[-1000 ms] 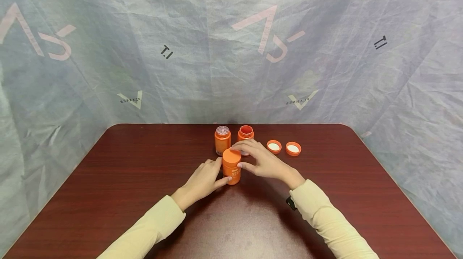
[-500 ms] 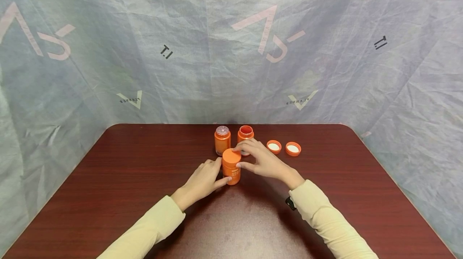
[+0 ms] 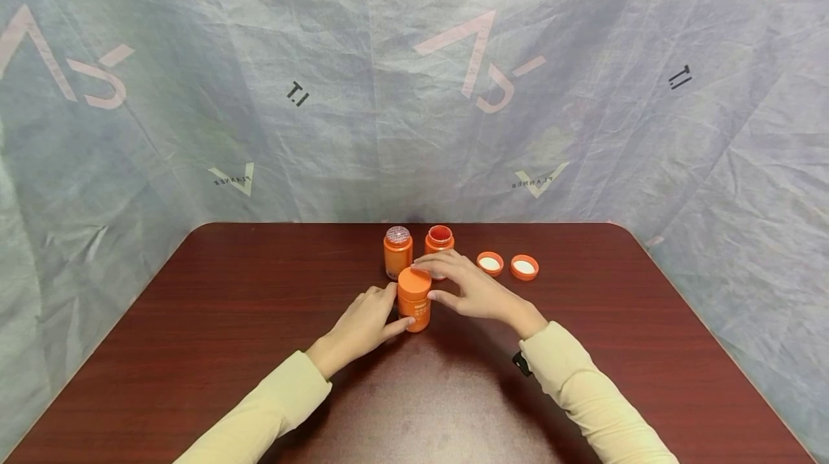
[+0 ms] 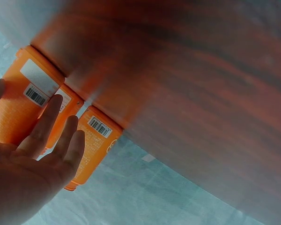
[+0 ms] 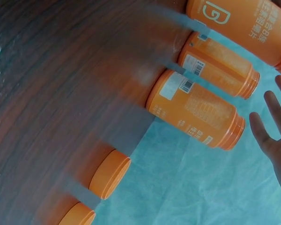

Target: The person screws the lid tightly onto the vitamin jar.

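An orange bottle [image 3: 414, 311] with an orange cap [image 3: 414, 280] stands upright on the table. My left hand [image 3: 365, 320] grips the bottle's body from the left, thumb in front and fingers behind. In the left wrist view, that hand [image 4: 42, 159] spreads beside the bottle [image 4: 25, 98], which shows a white label and barcode. From the right, my right hand [image 3: 469, 288] holds the cap between thumb and index finger. The right wrist view has the bottle [image 5: 243, 26] cut off at the top, with other fingers [image 5: 260, 131] extended past the cap.
Behind stand two uncapped orange bottles: one with a silvery sealed top [image 3: 398, 255], the other with an open mouth [image 3: 440, 234], partly hidden by my right hand. To their right lie two orange caps [image 3: 490, 264] [image 3: 524, 267], white insides up. A grey cloth [image 3: 376, 90] hangs behind the table.
My right thumb and index finger shift slightly around the cap, first toward me and then back. The left hand and the bottle keep their place.
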A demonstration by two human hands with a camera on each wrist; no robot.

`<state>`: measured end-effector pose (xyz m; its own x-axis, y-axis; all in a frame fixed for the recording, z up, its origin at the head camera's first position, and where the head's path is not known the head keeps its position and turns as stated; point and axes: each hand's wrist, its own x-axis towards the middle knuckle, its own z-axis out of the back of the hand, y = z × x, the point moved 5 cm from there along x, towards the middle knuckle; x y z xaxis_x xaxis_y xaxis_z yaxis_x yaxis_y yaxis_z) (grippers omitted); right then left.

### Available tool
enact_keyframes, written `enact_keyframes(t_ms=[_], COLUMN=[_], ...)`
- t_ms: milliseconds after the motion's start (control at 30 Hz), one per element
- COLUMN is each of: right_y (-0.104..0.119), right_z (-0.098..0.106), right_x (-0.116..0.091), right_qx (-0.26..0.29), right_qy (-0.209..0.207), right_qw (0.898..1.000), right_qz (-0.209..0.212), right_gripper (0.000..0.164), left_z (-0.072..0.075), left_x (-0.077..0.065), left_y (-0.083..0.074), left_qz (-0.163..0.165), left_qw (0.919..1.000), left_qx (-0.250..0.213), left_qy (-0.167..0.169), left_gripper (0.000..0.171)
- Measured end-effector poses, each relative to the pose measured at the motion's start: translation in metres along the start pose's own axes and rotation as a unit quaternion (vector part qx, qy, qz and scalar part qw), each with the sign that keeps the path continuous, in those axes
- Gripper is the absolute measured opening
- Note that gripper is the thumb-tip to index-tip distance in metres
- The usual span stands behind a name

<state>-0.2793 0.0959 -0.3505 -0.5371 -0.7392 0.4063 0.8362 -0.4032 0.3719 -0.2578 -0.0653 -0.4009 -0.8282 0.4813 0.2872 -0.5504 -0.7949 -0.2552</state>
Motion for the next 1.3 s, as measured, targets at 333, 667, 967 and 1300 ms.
enact_keyframes(t_ms=[333, 667, 967, 1300], right_y=[0.0005, 0.0003, 0.0007, -0.0004], right_z=[0.0007, 0.0021, -0.0023, -0.0010], right_x=[0.0006, 0.0015, 0.0006, 0.0012], right_qx=[-0.002, -0.026, -0.009, -0.013], right_qy=[-0.013, -0.029, 0.014, -0.001], right_qw=[1.000, 0.999, 1.000, 1.000], right_qz=[0.007, -0.020, -0.013, -0.018], right_gripper=[0.038, 0.038, 0.046, 0.042], left_z=[0.0007, 0.0007, 0.0005, -0.0006], left_x=[-0.0001, -0.0002, -0.0003, 0.0002], left_y=[-0.0011, -0.0010, -0.0010, -0.0003], left_qz=[0.001, 0.000, -0.002, -0.001], left_qw=[1.0000, 0.9999, 1.0000, 1.0000], left_qx=[0.007, 0.010, 0.004, 0.009], left_qy=[0.000, -0.002, -0.004, -0.003], left_gripper=[0.054, 0.053, 0.053, 0.054])
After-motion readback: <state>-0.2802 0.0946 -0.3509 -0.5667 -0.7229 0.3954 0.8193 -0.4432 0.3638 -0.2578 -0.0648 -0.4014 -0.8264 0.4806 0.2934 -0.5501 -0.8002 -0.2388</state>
